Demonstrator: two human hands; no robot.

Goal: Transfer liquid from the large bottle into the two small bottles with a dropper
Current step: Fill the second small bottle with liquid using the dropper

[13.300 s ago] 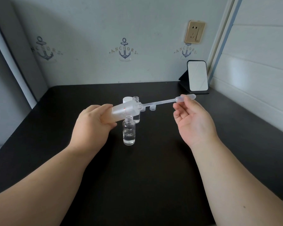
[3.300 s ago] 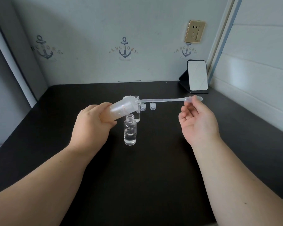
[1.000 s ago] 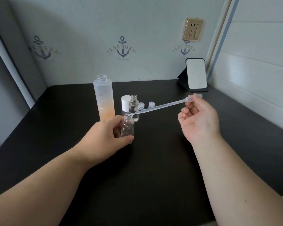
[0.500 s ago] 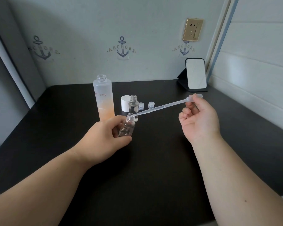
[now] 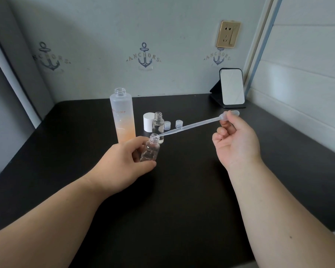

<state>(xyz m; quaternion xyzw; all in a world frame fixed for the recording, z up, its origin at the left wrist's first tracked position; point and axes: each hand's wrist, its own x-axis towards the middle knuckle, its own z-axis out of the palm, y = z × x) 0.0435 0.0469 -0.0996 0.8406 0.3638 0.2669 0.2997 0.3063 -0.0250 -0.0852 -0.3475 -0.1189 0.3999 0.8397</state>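
The large frosted bottle (image 5: 123,120) with peach liquid stands upright and uncapped at the back left of the black table (image 5: 182,190). My left hand (image 5: 124,161) grips a small clear bottle (image 5: 150,149), tilted to the right. My right hand (image 5: 234,140) pinches the bulb of a clear plastic dropper (image 5: 191,125). The dropper's tip sits in the tilted bottle's mouth. A second small clear bottle (image 5: 158,126) stands upright and open just behind.
A white cap (image 5: 148,122) stands behind the second small bottle. Two small clear caps (image 5: 173,124) lie to its right. A small mirror on a black stand (image 5: 231,89) occupies the back right corner by the wall.
The large bottle went from tilted in my left hand to standing on the table. My left hand took the near small bottle and tilted it; the dropper tip entered its mouth.
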